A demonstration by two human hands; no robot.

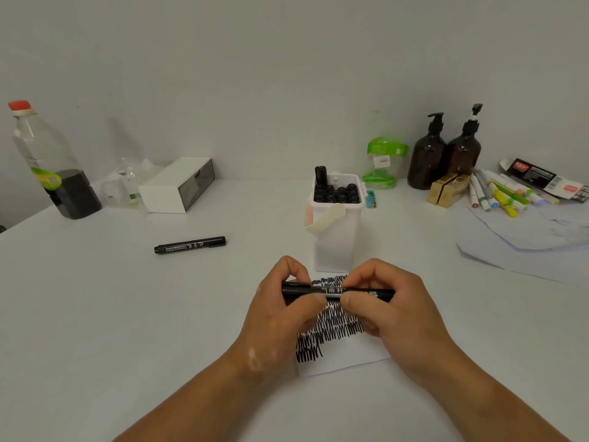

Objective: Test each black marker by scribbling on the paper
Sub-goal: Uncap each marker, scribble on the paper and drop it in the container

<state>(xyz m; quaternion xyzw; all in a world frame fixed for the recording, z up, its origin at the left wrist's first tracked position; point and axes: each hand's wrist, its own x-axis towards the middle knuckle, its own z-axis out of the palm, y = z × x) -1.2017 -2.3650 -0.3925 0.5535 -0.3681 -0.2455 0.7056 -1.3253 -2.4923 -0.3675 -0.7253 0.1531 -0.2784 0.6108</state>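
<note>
I saw the white desk (127, 314) filling most of the view. On it, just behind the hands, stood a white tub (334, 240) full of black markers (338, 193), one standing higher than the others. In front of the tub lay the paper (347, 362), already covered by many rows of black scribbles, with only its near edge white.

Both hands were above the paper. The left hand (280, 317) had its thumb and fingers curled around the left end of one black marker (334, 290). The right hand (395, 311) pinched the right part of the barrel in the same way. The marker lay level, its long axis running left to right, directly over the scribbles.

I think the cap was at the left end, but I could not tell if it was going off or on. A pull along this axis would open it, and the right hand was then placed to write.

A second marker (190, 245) lay capped on the desk, well apart, nearer to the left hand.
</note>
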